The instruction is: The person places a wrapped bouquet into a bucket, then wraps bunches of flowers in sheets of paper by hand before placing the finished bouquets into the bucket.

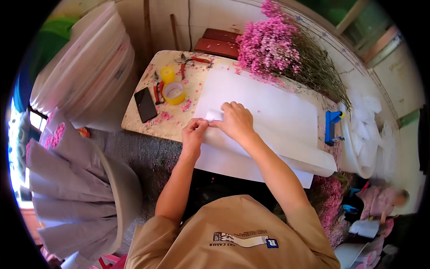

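A large sheet of white wrapping paper lies over the table, its near part curled into a long loose roll. At the left end of this paper, my left hand pinches a small white folded bit between thumb and fingers. My right hand is close beside it, fingers bent down and closed on the paper's edge. The fingertips partly hide the folded bit, so its exact form is unclear.
On the table's left are a phone, tape rolls and red-handled pruning shears. Pink flowers lie at the back, a blue tape dispenser right. A bin holds wrapped bundles; another person is lower right.
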A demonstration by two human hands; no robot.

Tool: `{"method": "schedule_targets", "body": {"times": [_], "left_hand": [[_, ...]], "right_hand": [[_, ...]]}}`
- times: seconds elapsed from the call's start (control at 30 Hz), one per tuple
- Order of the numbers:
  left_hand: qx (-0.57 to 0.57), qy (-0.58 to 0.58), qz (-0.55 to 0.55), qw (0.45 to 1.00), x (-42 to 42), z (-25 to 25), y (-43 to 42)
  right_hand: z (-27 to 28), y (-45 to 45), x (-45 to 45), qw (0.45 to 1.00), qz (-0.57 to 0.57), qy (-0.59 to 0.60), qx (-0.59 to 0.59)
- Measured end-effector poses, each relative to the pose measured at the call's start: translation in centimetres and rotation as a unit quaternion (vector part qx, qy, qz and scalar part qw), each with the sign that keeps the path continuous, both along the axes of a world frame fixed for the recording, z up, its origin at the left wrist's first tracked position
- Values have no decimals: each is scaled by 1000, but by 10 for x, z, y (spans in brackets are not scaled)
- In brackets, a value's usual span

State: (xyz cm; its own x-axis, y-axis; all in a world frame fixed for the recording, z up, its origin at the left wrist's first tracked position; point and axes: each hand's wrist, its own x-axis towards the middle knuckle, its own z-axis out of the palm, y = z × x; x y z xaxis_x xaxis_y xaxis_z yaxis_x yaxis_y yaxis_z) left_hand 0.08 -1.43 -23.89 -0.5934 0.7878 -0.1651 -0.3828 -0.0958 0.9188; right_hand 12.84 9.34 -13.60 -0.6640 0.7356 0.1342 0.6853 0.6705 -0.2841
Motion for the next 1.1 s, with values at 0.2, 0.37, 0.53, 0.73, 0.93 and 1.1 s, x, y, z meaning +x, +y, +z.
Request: {"method": "schedule_targets", "body": {"times": [0.2, 0.37, 0.53, 0.73, 0.93, 1.1], "left_hand": [[-74, 430, 64, 898, -4, 33, -18], [-16, 623, -126, 771, 30, 86, 1], [-42, 701, -394, 593, 116, 111, 94], [-130, 607, -607, 497, 158, 79, 165], [-150, 650, -561, 490, 138, 103, 171], [-165, 634, -523, 544, 92, 109, 180]], "right_hand": [[-5, 61, 95, 978, 131, -54, -154], [20, 77, 211, 921, 85, -246, -290], [8, 78, 231, 938, 66, -217, -261], [17, 73, 230, 941, 45, -212, -262], [7, 82, 217, 972, 66, -151, -165], [-39, 111, 234, 991, 60, -110, -36]]}}
